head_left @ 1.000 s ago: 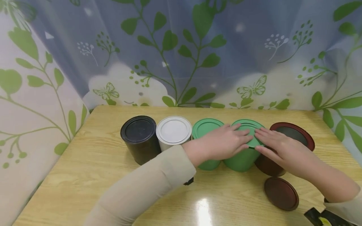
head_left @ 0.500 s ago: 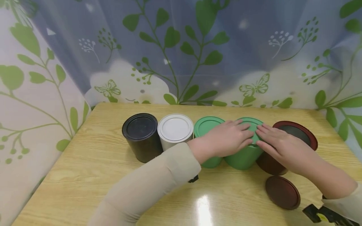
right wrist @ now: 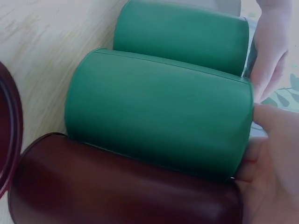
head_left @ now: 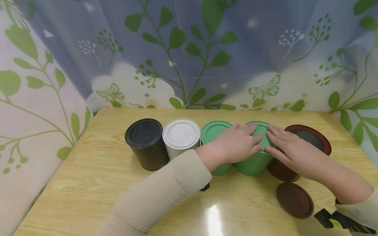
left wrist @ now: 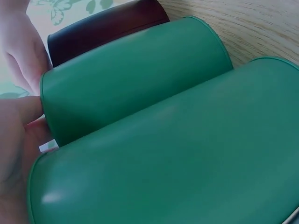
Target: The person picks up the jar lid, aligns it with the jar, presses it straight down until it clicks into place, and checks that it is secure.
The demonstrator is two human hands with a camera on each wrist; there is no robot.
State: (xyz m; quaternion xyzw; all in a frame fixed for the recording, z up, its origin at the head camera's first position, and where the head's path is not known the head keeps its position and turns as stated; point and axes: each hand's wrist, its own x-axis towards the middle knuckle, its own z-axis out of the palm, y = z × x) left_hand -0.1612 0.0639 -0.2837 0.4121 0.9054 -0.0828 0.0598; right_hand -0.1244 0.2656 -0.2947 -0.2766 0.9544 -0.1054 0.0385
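Observation:
Both hands lie on the lid (head_left: 265, 141) of the right-hand green canister (head_left: 252, 165), which stands upright. My left hand (head_left: 236, 144) touches it from the left, fingers extended over the top. From the right comes my right hand (head_left: 295, 152), its fingers laid flat near the lid's right edge. A second green canister (head_left: 214, 131), lidded, stands partly under the left wrist. Behind the right hand is a dark red canister (head_left: 326, 146) without its lid, its dark inside showing. In the left wrist view, fingertips meet the rim end of the green canister (left wrist: 135, 79).
A black canister (head_left: 150, 154) and a white canister (head_left: 181, 134), both lidded, continue the row to the left. A dark red lid (head_left: 295, 200) lies on the wooden table (head_left: 88, 190) in front of the red canister. A leaf-patterned curtain (head_left: 192, 75) hangs behind the table.
Both hands stay on the green lid and shift only slightly. The head view has moved a little. The canisters and loose lid keep their places.

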